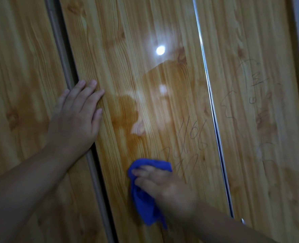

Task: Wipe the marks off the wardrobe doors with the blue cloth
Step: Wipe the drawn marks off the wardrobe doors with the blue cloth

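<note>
Low in the centre of the frame, the right hand (155, 183) was down on the blue cloth (141, 204), fingers (138, 172) stretched out across it and pressing it against the middle door (127, 50). That hand was blurred, so how the thumb lay could not be told. Cloth bunched out above the fingertips and hung in a fold below the palm, all of it against the wood-grain panel.

Just to the upper right of the cloth, right by its top edge, sat the pen marks (196, 137): slanted strokes and loops running up the lower part of that door.

Over at centre left, the left hand (75, 116) lay flat with nothing in it, fingers straight and close together. It sat across the seam, fingertips on the middle door's left edge and the heel toward the left door (13, 67). A dull brown strip (61, 50) ran along that seam from the top of the frame down under the hand.

Out to the right, a bright metal strip (213, 111) divided the middle door from the right door (241, 23). That panel carried scribbles (250, 90) of its own, fainter curls and squiggles at right centre of the frame.

High on the middle door, a round glare of light (160, 50) shone off the glossy surface.
</note>
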Action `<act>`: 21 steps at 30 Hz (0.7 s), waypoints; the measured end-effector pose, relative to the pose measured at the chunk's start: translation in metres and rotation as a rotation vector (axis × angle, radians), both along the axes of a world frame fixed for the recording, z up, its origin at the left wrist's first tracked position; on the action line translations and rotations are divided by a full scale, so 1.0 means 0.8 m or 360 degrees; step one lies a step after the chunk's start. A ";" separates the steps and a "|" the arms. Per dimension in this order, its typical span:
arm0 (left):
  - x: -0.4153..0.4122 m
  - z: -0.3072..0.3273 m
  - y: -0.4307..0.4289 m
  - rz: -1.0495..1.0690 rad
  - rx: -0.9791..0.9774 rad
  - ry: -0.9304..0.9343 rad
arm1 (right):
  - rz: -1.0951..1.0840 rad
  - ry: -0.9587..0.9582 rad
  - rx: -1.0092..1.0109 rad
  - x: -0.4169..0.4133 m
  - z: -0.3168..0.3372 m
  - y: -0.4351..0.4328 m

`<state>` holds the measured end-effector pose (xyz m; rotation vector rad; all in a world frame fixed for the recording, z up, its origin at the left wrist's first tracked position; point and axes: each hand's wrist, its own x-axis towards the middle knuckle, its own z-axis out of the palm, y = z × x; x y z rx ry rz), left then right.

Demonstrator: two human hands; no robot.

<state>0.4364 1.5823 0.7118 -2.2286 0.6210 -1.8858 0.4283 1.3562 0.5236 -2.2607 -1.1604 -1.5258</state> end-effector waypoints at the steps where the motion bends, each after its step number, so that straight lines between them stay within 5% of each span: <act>1: -0.006 -0.001 -0.004 -0.0006 -0.0022 0.0043 | -0.0028 0.0020 0.0101 -0.003 0.011 -0.014; 6: -0.026 -0.050 -0.023 -0.0065 0.0222 0.0123 | -0.0172 -0.0070 0.0853 -0.005 0.099 -0.083; 12: -0.009 -0.120 -0.025 0.0007 0.0377 0.0236 | -0.0122 0.0009 0.1228 0.011 0.154 -0.092; 16: 0.008 -0.129 -0.022 0.0011 0.0388 0.0148 | -0.0126 0.0188 0.1216 0.013 0.091 -0.053; 21: 0.020 -0.135 -0.021 -0.0010 0.0368 0.0047 | -0.0142 0.0130 0.0750 0.004 -0.010 0.019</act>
